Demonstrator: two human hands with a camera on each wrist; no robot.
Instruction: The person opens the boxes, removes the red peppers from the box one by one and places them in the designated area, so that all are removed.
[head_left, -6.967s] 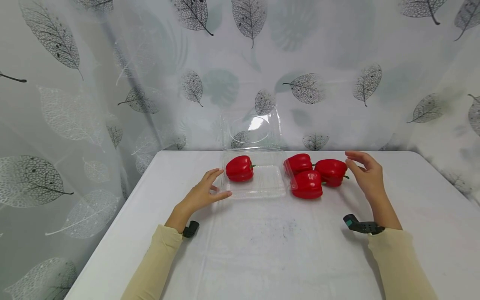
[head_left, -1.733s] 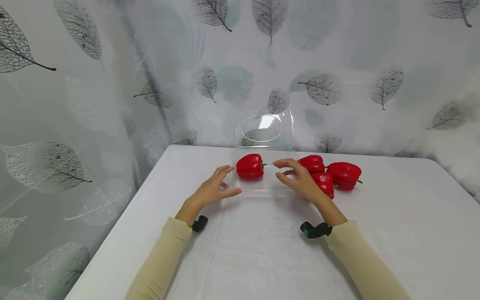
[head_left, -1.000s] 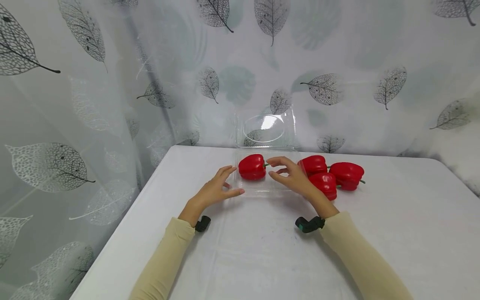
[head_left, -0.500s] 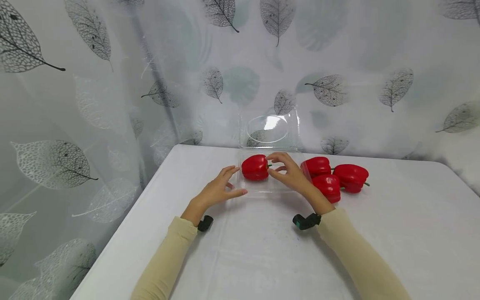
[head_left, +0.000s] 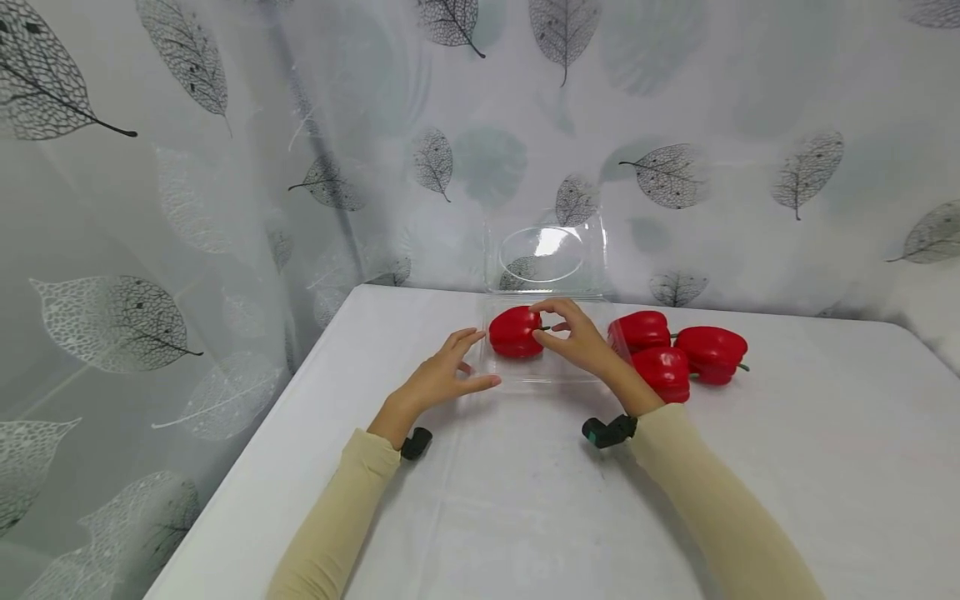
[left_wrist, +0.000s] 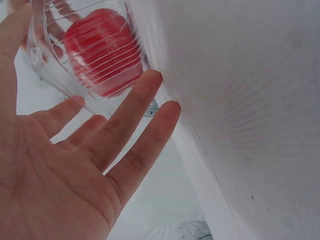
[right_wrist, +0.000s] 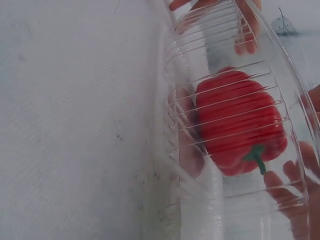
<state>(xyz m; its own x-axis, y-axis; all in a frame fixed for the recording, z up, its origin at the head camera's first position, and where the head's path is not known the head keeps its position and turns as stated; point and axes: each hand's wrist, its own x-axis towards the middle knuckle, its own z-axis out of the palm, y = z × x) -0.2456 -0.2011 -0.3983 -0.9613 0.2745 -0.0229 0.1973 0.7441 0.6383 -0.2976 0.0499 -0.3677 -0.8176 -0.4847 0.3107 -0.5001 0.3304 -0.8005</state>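
A clear plastic clamshell box lies with its lid raised at the back. Inside, on the left, rests a red bell pepper, its green stem pointing right in the head view. My left hand is at the box's left side, fingers and thumb spread, holding nothing. Its palm and extended fingers fill much of the left wrist view. My right hand reaches over the box, bent fingers and thumb apart at the pepper's stem end. Whether they press on the pepper is unclear through the plastic.
Several more red peppers sit in a cluster just right of the box, close to my right forearm. The white-covered table extends in front and to the right. A leaf-patterned curtain hangs behind.
My right hand has come from beside the outer peppers to the pepper in the box, edging further over its stem end lately. My left hand stays beside the box. The head view has shifted slightly.
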